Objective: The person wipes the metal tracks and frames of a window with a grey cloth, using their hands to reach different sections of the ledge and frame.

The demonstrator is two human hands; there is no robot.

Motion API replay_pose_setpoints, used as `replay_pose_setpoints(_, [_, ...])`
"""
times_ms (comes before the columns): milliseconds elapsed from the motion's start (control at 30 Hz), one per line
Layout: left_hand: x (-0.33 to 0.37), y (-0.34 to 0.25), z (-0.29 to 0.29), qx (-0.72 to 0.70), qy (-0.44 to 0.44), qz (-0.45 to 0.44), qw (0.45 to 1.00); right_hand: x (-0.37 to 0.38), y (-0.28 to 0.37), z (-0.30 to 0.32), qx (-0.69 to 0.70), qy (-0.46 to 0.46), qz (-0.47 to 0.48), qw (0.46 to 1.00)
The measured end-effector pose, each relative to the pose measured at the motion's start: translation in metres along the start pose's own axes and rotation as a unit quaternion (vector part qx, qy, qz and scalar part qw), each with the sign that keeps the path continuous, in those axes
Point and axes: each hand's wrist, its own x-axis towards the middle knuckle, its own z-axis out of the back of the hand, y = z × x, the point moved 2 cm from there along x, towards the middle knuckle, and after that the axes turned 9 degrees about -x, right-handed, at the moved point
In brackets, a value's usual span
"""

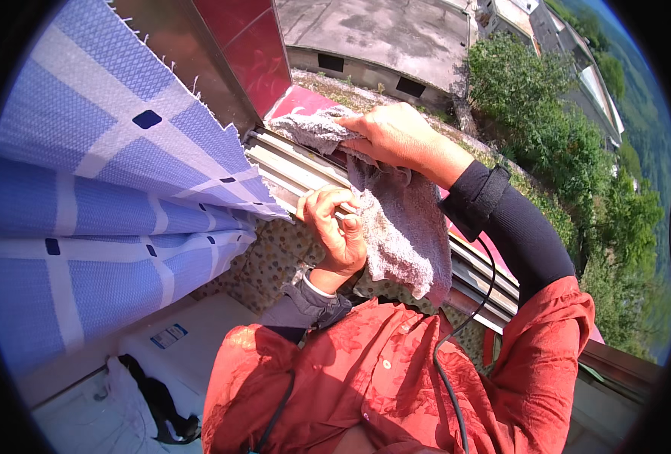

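Observation:
A grey-pink terry cloth [407, 234] lies draped over a metal window track [297, 163], its lower part hanging on the inner side in sunlight. My right hand [400, 136] is closed on the cloth's upper part and presses a bunched end along the track, towards the red-tiled corner. Nearer to me, my left hand [335, 231] has its fingers curled around the inner rail of the track, right beside the cloth's hanging edge. Both wrists wear dark straps, and a black cable runs down from the right one.
A blue-and-white checked curtain [116, 189] hangs close on the left. Red tiles [252, 53] edge the opening. Outside, far below, are a concrete roof [381, 38] and trees [524, 98]. Pebble-patterned tile [282, 253] lies under the track; a white surface with a dark item [157, 401] is lower left.

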Motion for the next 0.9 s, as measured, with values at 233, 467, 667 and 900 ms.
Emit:
replay_pose_setpoints(233, [-0.001,0.002,0.002,0.012,0.020,-0.022,0.999,0.044,0.021,0.030,-0.116,0.063,0.018,0.991])
replay_pose_setpoints(467, [-0.010,0.013,0.003,-0.063,0.001,0.021,0.998,-0.020,-0.044,-0.029,0.082,0.038,-0.255,0.963])
replay_pose_setpoints(667, [-0.014,0.016,0.002,-0.081,-0.013,0.016,0.996,-0.057,0.016,-0.031,0.135,0.014,-0.220,0.966])
replay_pose_setpoints(900, [-0.012,0.019,0.005,-0.139,-0.002,0.038,0.990,-0.178,0.003,-0.018,0.195,0.079,-0.283,0.936])
